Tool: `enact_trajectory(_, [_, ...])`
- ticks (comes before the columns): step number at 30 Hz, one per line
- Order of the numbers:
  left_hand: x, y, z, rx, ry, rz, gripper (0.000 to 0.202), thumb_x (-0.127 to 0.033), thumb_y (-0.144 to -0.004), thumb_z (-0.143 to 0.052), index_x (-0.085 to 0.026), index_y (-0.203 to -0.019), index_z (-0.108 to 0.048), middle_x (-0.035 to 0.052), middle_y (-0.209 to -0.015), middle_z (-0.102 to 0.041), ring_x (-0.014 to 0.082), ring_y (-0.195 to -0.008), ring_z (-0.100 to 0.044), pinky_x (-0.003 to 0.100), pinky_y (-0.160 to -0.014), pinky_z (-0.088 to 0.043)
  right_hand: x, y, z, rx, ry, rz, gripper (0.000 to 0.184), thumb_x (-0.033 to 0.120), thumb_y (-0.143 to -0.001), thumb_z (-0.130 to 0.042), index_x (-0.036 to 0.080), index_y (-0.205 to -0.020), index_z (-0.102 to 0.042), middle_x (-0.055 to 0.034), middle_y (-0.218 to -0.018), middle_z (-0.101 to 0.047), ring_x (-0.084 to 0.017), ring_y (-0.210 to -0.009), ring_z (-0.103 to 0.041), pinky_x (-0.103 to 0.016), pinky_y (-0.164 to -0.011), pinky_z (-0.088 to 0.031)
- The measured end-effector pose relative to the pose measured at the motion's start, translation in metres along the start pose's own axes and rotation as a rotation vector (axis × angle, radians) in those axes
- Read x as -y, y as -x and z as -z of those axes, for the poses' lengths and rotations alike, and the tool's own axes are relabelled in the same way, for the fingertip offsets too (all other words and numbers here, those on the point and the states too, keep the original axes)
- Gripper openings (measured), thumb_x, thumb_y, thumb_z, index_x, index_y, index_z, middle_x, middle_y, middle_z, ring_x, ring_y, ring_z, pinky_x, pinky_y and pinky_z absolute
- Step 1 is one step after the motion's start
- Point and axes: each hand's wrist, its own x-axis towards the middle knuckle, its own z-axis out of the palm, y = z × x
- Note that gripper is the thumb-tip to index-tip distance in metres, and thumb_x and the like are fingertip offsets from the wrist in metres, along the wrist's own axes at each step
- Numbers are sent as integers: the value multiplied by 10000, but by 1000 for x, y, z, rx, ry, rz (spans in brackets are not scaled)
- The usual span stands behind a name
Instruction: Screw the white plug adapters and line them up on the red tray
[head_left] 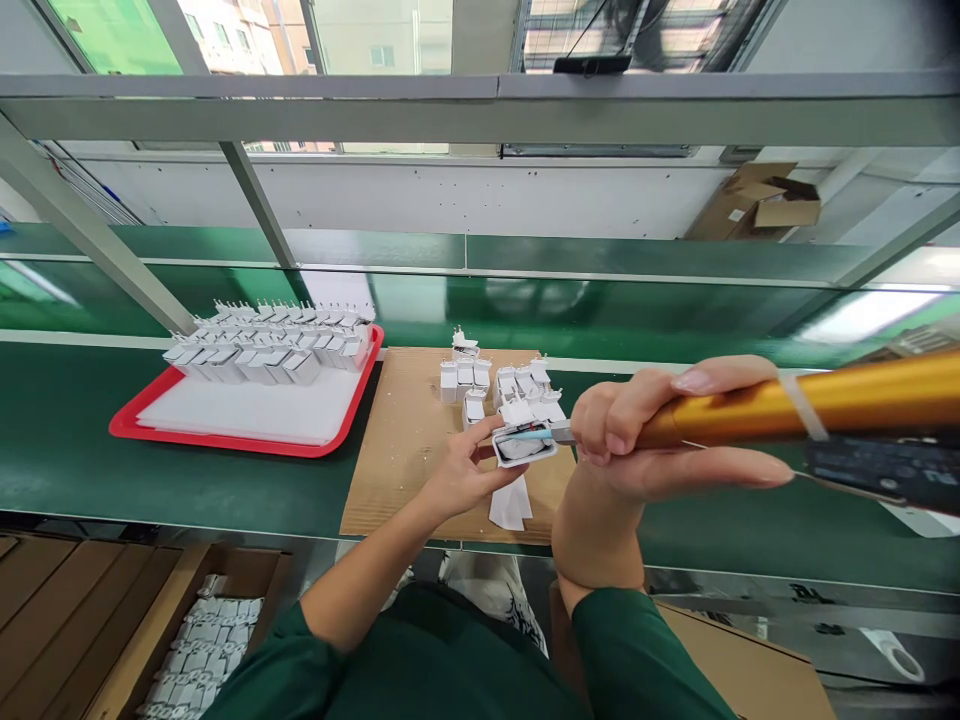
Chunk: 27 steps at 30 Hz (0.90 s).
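Between the fingers of my left hand point(459, 478) is a small white plastic casing point(526, 447), its open side facing up and small parts visible inside. My right hand point(645, 425) is wrapped round a gold cylindrical hand tool point(862, 400) with a dark, lever-like piece under its body. The tool's slim metal nose and pale blue tip reach into or just over the casing; exact contact is unclear. Just behind my hands, several similar white casings point(465, 378) stand on a brown cardboard sheet point(397, 450). A white paper-like strip point(511, 504) lies below the held casing.
To the left, a red tray point(225, 442) carries rows of white casings point(277, 345) on a white sheet. A cardboard box point(196, 590) with more white pieces sits below the green bench point(60, 430). Metal framing point(480, 120) crosses behind; another carton point(750, 205) lies beyond.
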Motion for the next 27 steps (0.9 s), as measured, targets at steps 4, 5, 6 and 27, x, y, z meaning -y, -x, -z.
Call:
enact_trajectory(4, [-4, 0, 0, -9, -17, 9, 507, -342, -775, -807, -151, -1219, -655, 96, -1168, -738, 240, -1080, -698, 354, -1002, -553, 0, -1, 1, 15, 6, 4, 343, 539, -894, -650, 212, -995, -669, 93, -501, -508, -53, -262, -311, -145, -259, -367])
enact_trajectory(5, [-5, 0, 1, -9, -21, 7, 505, -338, -774, -807, -147, -1217, -655, 98, -1168, -738, 239, -1078, -698, 354, -1000, -554, 0, -1, 1, 12, 13, 0, 342, 543, -889, -654, 217, -989, -666, 96, -500, -507, -51, -261, -307, -145, -255, -363])
enact_trajectory(6, [-5, 0, 1, -9, -25, 3, 500, -331, -776, -804, -144, -1215, -655, 101, -1169, -737, 238, -1074, -697, 354, -998, -556, 0, -1, 1, 9, 21, -2, 340, 546, -886, -658, 220, -982, -659, 99, -498, -506, -50, -258, -302, -143, -252, -357])
enact_trajectory(27, [32, 25, 59, -23, -519, 146, 501, -352, -850, -730, -197, -1318, -640, 104, -1304, -701, 292, -1203, -645, 474, -1088, -488, -11, -2, 12, 119, -12, 45, 695, 827, -789, -523, 213, -1088, -648, 59, -558, -476, -60, -300, -280, -211, -222, -316])
